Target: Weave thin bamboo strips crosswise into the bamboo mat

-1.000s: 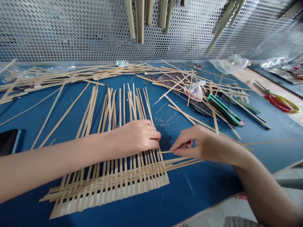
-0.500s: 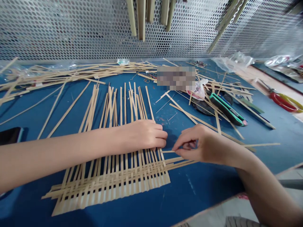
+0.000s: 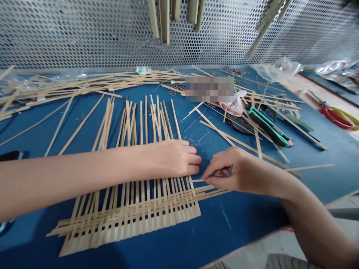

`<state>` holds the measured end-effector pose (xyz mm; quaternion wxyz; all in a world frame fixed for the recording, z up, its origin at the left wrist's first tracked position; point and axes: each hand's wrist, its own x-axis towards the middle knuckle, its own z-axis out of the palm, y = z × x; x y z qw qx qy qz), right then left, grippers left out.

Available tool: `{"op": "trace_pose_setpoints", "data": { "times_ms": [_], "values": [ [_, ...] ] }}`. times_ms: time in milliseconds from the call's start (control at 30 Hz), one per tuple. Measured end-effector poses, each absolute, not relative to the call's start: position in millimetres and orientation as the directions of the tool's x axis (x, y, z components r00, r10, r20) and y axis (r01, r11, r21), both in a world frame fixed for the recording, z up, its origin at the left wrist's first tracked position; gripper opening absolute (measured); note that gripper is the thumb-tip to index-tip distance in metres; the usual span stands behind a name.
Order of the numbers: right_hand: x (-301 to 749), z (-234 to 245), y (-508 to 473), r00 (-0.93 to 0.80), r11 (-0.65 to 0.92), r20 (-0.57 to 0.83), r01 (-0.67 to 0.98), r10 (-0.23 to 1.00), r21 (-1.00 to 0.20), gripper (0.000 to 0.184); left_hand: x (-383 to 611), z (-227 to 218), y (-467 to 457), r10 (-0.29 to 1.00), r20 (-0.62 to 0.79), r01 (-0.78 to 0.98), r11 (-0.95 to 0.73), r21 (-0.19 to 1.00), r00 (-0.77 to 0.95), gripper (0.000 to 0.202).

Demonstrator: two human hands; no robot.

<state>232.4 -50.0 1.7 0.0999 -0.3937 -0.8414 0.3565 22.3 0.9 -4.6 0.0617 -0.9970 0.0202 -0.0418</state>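
Right grip (image 3: 239, 168) pinched on thin strip (image 3: 196, 181) | left grip (image 3: 176, 158) curled over upright strips (image 3: 146, 119), closure hidden | risk: uneven tug could skew the weave (image 3: 134, 212)

Your strips (image 3: 174, 198) are light tan, crossed like little checks. Your table (image 3: 174, 248) is blue. Those handles (image 3: 333, 116) are red and yellow.

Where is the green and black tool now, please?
The green and black tool lies in the head view's right half, beyond the right hand, among loose strips, right of the plastic bag.
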Motion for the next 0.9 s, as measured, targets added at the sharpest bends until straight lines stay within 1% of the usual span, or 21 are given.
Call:
{"op": "trace_pose_setpoints", "data": {
  "times_ms": [133, 333, 433, 500, 567, 600, 667, 733, 767, 833, 900],
  "values": [
    [233.4, 2.8, -50.1, -0.674, 0.444, -0.115, 0.595, 0.729, -0.670, 0.022, 19.8, -5.7, 1.4, -0.035, 0.064, -0.028, -0.993, -0.115, 0.997, 0.022],
    [233.7, 6.9, -51.9, -0.653, 0.423, -0.142, 0.624, 0.744, -0.657, 0.022, 9.5, -5.8, 2.9, 0.010, 0.140, 0.014, -1.000, -0.026, 0.990, 0.029],
    [235.0, 7.0, -49.9, -0.619, 0.380, -0.194, 0.667, 0.761, -0.641, 0.016, 8.0, -4.4, 6.9, -0.014, 0.128, -0.009, -0.999, -0.046, 0.992, 0.033],
    [237.6, 7.2, -47.6, -0.605, 0.364, -0.228, 0.693, 0.763, -0.622, 0.016, 8.7, -3.9, 10.5, -0.013, 0.115, -0.008, -0.999, -0.047, 0.993, 0.032],
    [240.6, 8.6, -45.6, -0.607, 0.374, -0.231, 0.701, 0.761, -0.607, 0.018, 9.5, -3.7, 13.8, -0.003, 0.103, 0.001, -0.999, -0.036, 0.995, 0.029],
    [241.6, 9.7, -45.0, -0.617, 0.393, -0.211, 0.691, 0.758, -0.607, 0.018, 9.7, -3.9, 15.0, -0.002, 0.100, 0.001, -0.999, -0.032, 0.995, 0.028],
    [241.9, 12.7, -44.8, -0.670, 0.460, -0.134, 0.627, 0.730, -0.629, 0.014, 9.2, -4.4, 16.2, -0.002, 0.096, 0.001, -1.000, -0.029, 0.995, 0.026],
    [239.2, 15.2, -46.1, -0.751, 0.536, -0.061, 0.523, 0.658, -0.663, 0.012, 7.8, -5.2, 16.1, 0.004, 0.096, 0.007, -1.000, -0.028, 0.995, 0.024],
    [237.0, 15.9, -47.2, -0.791, 0.559, -0.047, 0.472, 0.610, -0.682, 0.013, 7.0, -5.7, 15.8, 0.008, 0.096, 0.010, -1.000, -0.029, 0.995, 0.024],
    [232.6, 15.6, -49.3, -0.842, 0.556, -0.075, 0.416, 0.534, -0.719, 0.015, 5.9, -6.5, 15.1, 0.010, 0.095, 0.013, -0.999, -0.032, 0.995, 0.025],
    [229.4, 13.7, -51.0, -0.850, 0.526, -0.123, 0.423, 0.511, -0.737, 0.020, 5.8, -7.0, 14.8, 0.003, 0.095, 0.006, -0.999, -0.033, 0.995, 0.028]
  ]
}}
